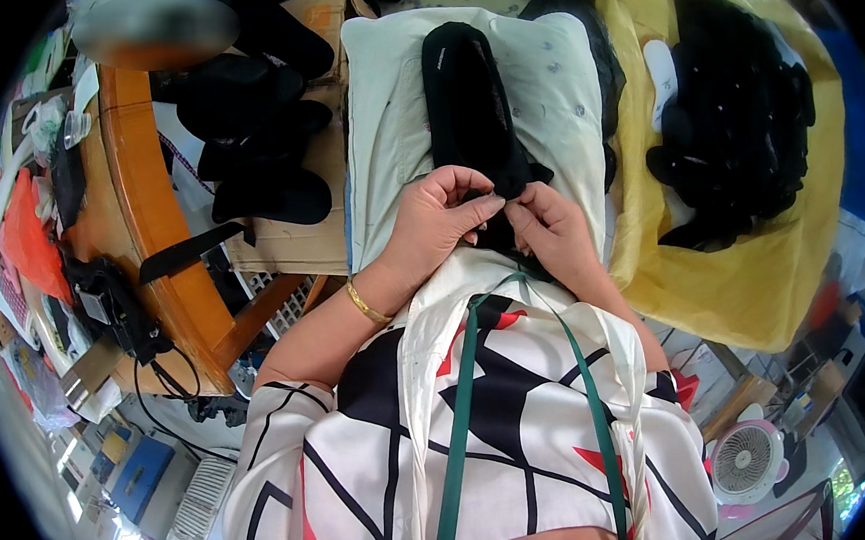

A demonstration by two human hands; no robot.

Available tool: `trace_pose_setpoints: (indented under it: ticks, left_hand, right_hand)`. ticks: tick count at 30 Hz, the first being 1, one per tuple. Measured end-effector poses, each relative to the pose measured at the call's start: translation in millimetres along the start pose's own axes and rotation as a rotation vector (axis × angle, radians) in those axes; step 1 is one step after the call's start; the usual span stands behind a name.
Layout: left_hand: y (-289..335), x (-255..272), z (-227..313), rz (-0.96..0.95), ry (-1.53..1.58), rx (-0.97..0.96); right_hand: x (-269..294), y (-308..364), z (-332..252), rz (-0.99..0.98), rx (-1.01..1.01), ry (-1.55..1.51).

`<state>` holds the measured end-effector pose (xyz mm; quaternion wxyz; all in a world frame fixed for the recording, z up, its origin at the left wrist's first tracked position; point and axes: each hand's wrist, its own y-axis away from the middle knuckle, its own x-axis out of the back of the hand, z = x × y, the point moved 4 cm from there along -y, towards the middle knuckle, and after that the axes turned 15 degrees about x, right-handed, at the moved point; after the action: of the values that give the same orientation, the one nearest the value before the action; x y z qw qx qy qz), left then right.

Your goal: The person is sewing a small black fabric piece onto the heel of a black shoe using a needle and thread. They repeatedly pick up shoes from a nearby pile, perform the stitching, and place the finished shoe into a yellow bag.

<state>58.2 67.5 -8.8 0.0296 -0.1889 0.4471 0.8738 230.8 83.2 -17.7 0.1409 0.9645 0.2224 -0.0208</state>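
A black slip-on shoe (443, 94) lies lengthwise on a pale green cloth-covered cushion (376, 103) in front of me, its opening facing up. At the shoe's near end, my left hand (439, 214) is closed, with thumb and forefinger pinched at the black fabric. Close beside it, my right hand (553, 226) pinches the same end from the right, the fingertips of both hands nearly touching. Any small thing between the fingertips is too small to make out. More black material shows under my hands.
Several black shoes (272, 196) lie on a cardboard box (325, 239) to the left. Beyond it stands a wooden table (135, 170) with a black strap (191, 252) over its edge. On the right, a yellow bag (755, 293) holds a pile of black shoes (733, 119).
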Motion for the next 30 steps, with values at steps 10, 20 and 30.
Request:
trace_pose_setpoints:
  ticks: [10, 20, 30]
  left_hand:
    - [-1.4, 4.5, -2.7, -0.036, 0.023, -0.001]
    - [-0.7, 2.2, -0.5, -0.034, 0.009, 0.009]
    - [-1.8, 2.0, -1.1, -0.056, -0.059, 0.016]
  right_hand:
    - [5.2, -1.2, 5.4, -0.057, 0.041, -0.126]
    - [-2.6, -0.9, -2.9, -0.014, 0.026, -0.044]
    - [-8.9, -9.3, -21.2, -0.028, 0.044, 0.045]
